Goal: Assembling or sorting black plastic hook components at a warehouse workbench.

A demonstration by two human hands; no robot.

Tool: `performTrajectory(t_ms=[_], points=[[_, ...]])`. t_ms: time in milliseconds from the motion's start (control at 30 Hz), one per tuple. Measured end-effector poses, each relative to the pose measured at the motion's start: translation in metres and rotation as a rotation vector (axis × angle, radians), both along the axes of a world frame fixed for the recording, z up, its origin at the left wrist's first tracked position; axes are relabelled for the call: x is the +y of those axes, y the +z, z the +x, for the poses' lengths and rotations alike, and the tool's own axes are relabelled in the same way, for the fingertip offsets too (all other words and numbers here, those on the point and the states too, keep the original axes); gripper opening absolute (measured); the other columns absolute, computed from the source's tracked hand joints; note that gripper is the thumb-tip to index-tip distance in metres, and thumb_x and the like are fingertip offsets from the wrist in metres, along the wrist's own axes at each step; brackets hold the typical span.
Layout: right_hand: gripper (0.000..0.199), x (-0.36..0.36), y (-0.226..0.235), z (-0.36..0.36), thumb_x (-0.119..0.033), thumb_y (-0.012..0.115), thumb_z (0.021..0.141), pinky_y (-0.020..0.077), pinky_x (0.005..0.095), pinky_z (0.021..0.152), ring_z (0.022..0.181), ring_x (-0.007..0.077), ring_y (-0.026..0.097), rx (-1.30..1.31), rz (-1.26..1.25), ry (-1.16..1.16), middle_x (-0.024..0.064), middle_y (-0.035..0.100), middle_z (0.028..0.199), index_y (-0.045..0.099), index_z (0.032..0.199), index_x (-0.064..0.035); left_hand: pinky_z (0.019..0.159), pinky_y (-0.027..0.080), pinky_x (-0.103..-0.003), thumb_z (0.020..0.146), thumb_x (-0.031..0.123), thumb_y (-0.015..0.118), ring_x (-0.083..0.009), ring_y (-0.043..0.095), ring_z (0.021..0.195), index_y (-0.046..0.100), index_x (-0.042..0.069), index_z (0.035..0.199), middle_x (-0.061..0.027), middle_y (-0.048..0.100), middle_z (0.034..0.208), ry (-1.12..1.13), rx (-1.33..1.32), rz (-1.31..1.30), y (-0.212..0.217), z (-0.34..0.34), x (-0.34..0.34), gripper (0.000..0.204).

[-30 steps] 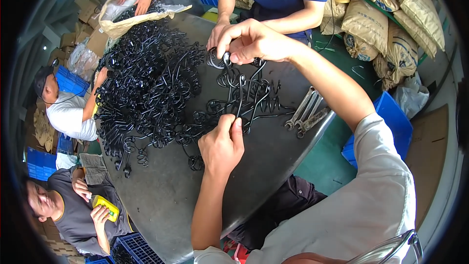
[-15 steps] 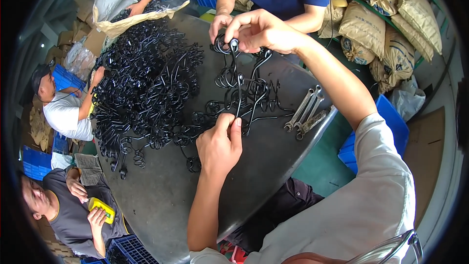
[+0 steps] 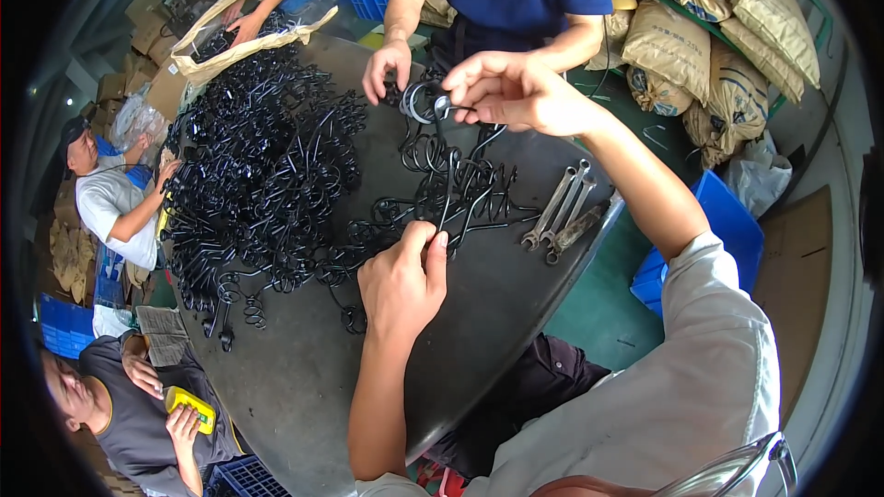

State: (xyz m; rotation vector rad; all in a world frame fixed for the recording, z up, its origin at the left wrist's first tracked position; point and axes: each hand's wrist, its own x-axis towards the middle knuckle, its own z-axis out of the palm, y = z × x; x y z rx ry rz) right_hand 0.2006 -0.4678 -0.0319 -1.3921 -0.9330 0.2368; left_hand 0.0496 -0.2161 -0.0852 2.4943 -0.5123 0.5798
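My left hand [image 3: 402, 278] pinches the lower end of a black bent metal rod [image 3: 448, 186] that runs up to a coil at its top. At that upper end my right hand [image 3: 516, 92] is closed on a thin tool with a silver ring-shaped end [image 3: 442, 106], like a wrench; the fingers hide most of it. The ring end sits at the rod's top, beside the black coil [image 3: 419, 103]. More black coiled rods [image 3: 479, 189] lie tangled on the table just beyond my left hand.
A large heap of black coiled parts [image 3: 267, 147] covers the left of the dark table [image 3: 313, 387]. Several wrenches [image 3: 564, 207] lie near the right edge. A co-worker's hand [image 3: 387, 71] is close across the table. A blue bin [image 3: 704, 230] and sacks [image 3: 668, 51] stand right.
My right hand has moved slightly right and down, its fingers spreading from around the rod's top. The co-worker's hand opposite has shifted left, away from mine. My left hand keeps its hold.
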Motion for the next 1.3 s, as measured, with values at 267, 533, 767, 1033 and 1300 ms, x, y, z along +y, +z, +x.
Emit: performTrajectory(t_ms=[267, 533, 767, 1033, 1300], points=[[0.028, -0.017, 0.003, -0.015, 0.006, 0.054, 0.098, 0.0592, 0.031, 0.088, 0.105, 0.0139, 0.062, -0.093, -0.043, -0.183, 0.0069, 0.065, 0.115, 0.061, 0.124, 0.0003, 0.047, 0.041, -0.038, 0.096, 0.015, 0.065, -0.028, 0.057, 0.045, 0.059, 0.007, 0.088, -0.0084, 0.059, 0.056, -0.029, 0.028, -0.077, -0.001, 0.0, 0.001, 0.013], [0.016, -0.023, -0.01, -0.016, 0.005, 0.054, 0.096, 0.0518, 0.0232, 0.079, 0.087, 0.0087, 0.063, -0.118, 0.241, -0.461, 0.0053, 0.067, 0.1, 0.065, 0.108, 0.0034, 0.048, 0.042, -0.032, 0.099, 0.015, 0.063, -0.0189, 0.061, 0.046, 0.058, 0.003, 0.09, -0.0094, 0.063, 0.057, -0.036, 0.164, -0.22, -0.001, -0.001, -0.003, 0.015], [0.017, -0.016, -0.058, -0.07, 0.014, 0.055, 0.089, 0.0453, 0.0272, 0.084, 0.09, 0.0143, 0.059, -0.297, 0.395, -0.778, 0.0062, 0.064, 0.098, 0.065, 0.094, -0.0001, 0.049, 0.045, -0.03, 0.1, 0.018, 0.063, -0.0144, 0.065, 0.051, 0.061, -0.001, 0.094, -0.0103, 0.067, 0.061, 0.04, 0.377, -0.319, -0.01, -0.002, -0.007, 0.02], [0.021, 0.0, -0.08, -0.109, 0.016, 0.052, 0.081, 0.049, 0.0301, 0.076, 0.083, 0.0183, 0.062, -0.411, 0.275, -0.78, 0.011, 0.064, 0.092, 0.064, 0.088, -0.0001, 0.048, 0.046, -0.03, 0.096, 0.019, 0.068, -0.0155, 0.065, 0.05, 0.066, 0.001, 0.098, -0.0093, 0.067, 0.06, 0.111, 0.346, -0.327, 0.004, -0.012, -0.001, 0.019], [0.028, 0.043, -0.063, -0.132, 0.013, 0.051, 0.068, 0.0509, 0.0358, 0.066, 0.075, 0.0257, 0.063, -0.689, 0.181, -0.472, 0.0119, 0.064, 0.088, 0.066, 0.087, -0.0003, 0.05, 0.046, -0.023, 0.096, 0.008, 0.067, -0.0085, 0.062, 0.052, 0.061, 0.0, 0.094, -0.0055, 0.065, 0.059, 0.115, 0.145, -0.59, -0.013, -0.053, 0.05, 0.01]])
